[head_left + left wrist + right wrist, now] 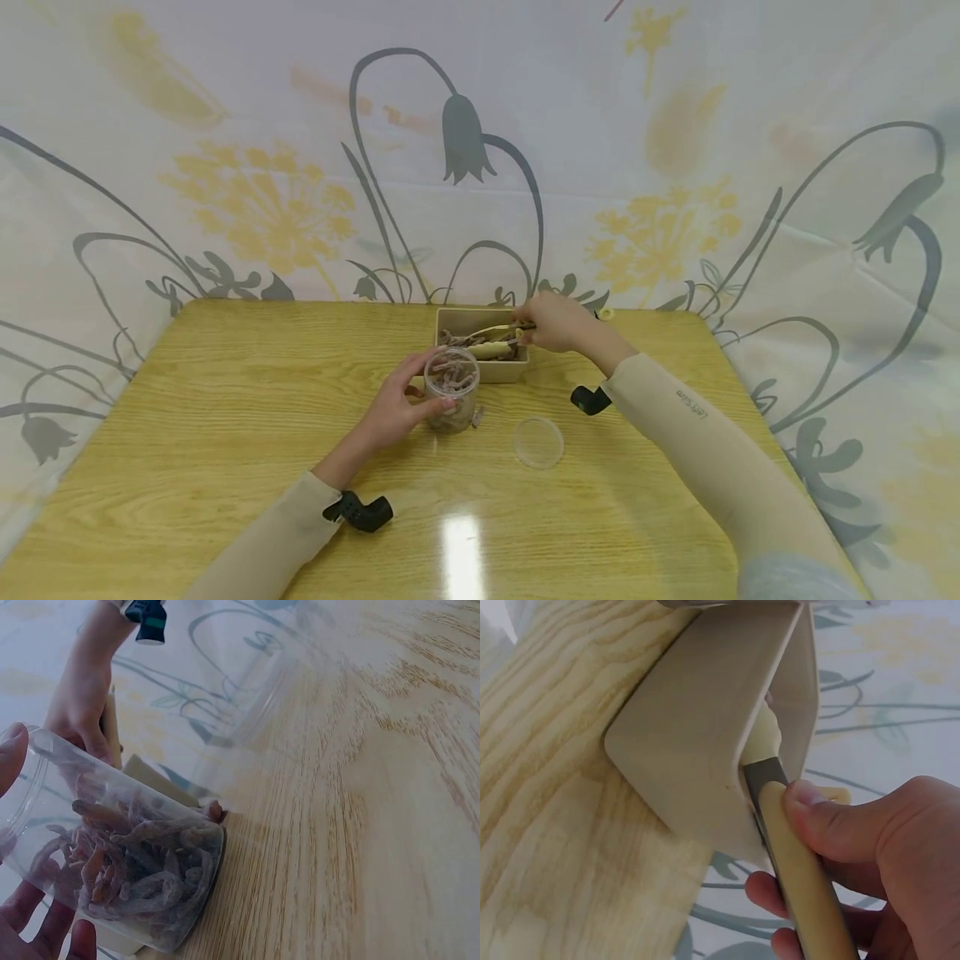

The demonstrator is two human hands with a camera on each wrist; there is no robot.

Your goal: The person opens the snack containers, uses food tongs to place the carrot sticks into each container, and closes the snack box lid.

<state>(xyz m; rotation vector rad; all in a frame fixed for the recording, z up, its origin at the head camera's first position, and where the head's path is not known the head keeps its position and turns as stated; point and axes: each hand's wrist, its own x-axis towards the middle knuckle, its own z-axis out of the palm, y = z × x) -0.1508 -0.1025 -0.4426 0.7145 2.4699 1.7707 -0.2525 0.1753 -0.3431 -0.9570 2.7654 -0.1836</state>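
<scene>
My left hand (405,404) grips a clear plastic jar (112,787) by its side, thumb and fingers around it near the open mouth. Twisted brownish-purple strips (150,862) fill much of the jar, whose base meets the table. My right hand (558,323) holds a pair of tongs (799,862) with cream handles and dark grey trim. The tongs' cream arms (491,348) reach into a beige rectangular box (487,372), over similar strips lying inside. The box stands just behind and right of the jar; its wall hides the tongs' tips in the right wrist view.
A clear round lid (538,443) lies flat on the wooden table (262,433), right of the jar. One loose strip (477,417) lies against the jar's right side. A flower-patterned cloth (300,167) hangs behind the table's back edge, close to the box.
</scene>
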